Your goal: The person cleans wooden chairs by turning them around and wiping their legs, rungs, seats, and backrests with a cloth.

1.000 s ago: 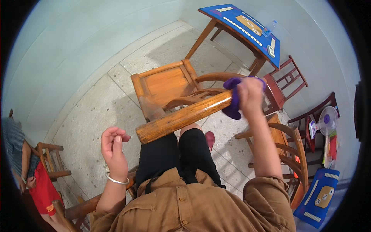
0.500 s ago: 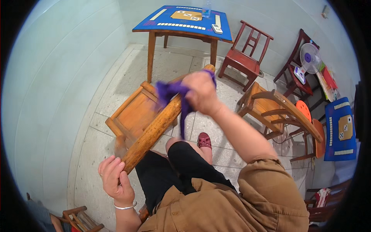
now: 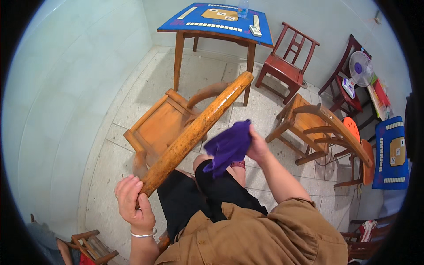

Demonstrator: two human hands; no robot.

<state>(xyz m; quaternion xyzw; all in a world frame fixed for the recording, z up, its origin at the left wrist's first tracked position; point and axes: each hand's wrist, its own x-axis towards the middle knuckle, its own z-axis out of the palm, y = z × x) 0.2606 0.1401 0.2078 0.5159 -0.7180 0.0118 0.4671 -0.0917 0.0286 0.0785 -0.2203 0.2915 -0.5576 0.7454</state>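
A wooden chair (image 3: 194, 130) stands tilted toward me, its worn top rail running diagonally from lower left to upper right. My left hand (image 3: 133, 198) is closed round the lower left end of that rail, with a silver bangle on the wrist. The chair's flat wooden seat (image 3: 161, 123) shows beyond the rail. In my right hand (image 3: 258, 145) is a purple cloth (image 3: 229, 145), pinched at one corner and hanging loose. The cloth is apart from the rail, above my right knee.
A table with a blue mat (image 3: 176, 22) stands at the back, bearing a plastic bottle (image 3: 243, 9). Beside it is a red wooden chair (image 3: 285, 68). Another wooden chair (image 3: 327, 117) stands at right, near a fan (image 3: 361, 69). Part of a person (image 3: 46, 243) shows at lower left.
My right hand has come off the chair's rail and drawn back toward me with the purple cloth. My left hand keeps its hold on the rail's lower end.
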